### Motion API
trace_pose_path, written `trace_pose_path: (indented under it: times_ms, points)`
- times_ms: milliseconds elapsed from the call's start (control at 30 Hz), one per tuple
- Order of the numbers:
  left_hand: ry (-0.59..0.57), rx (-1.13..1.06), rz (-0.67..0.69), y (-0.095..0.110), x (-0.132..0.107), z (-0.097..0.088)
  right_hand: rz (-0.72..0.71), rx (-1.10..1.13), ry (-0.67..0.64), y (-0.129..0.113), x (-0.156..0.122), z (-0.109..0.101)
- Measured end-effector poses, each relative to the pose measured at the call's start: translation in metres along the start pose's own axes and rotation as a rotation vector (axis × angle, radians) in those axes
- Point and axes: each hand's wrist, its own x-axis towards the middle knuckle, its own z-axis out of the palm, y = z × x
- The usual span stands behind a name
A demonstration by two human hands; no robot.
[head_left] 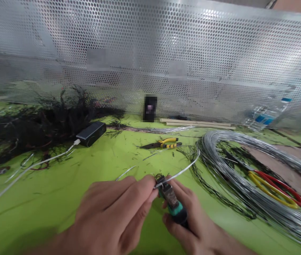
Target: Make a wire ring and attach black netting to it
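Note:
My left hand [121, 209] is closed, its thumb and forefinger pinching a silvery wire [183, 171] near one end. Wrapped in my right hand [192, 216] is a pair of pliers [170, 195] with green and black handles. Their metal jaws meet the wire just beside my left fingertips. From there the wire bends up and to the right. A small dark tuft shows at the tip of the jaws; I cannot make out what it is. Most of the handles is hidden by my right fingers.
Yellow-and-black needle-nose pliers [163, 143] lie ahead on the green table [68, 187]. To the right are a large wire coil [216, 141] and red-and-yellow scissors [276, 189]. A power bank [92, 134], black strands [46, 120] and a water bottle [268, 114] stand before a perforated metal panel [139, 39].

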Motion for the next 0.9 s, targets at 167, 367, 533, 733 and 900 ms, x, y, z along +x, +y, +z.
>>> trace_pose_path:
  times_ms: [167, 367, 533, 733, 900]
  points:
    - [-0.002, -0.017, -0.005, -0.0014, 0.0006, 0.0012, 0.027, -0.015, 0.002, 0.0003, -0.001, 0.0009]
    - [0.013, 0.024, 0.022, -0.0035, 0.0001, 0.003, 0.048, -0.026, 0.004, 0.0004, -0.0008, 0.0012]
    - [0.015, 0.029, 0.021, -0.0032, -0.0004, 0.0032, 0.033, -0.032, 0.007, 0.0001, 0.0001, 0.0018]
    - [-0.077, -0.089, -0.059, 0.0006, 0.0013, -0.0006, -0.026, -0.087, 0.057, 0.0015, 0.0022, 0.0062]
    - [-0.053, -0.159, -0.088, 0.0038, 0.007, -0.0038, -0.088, -0.11, 0.093, 0.0084, 0.008, 0.0101]
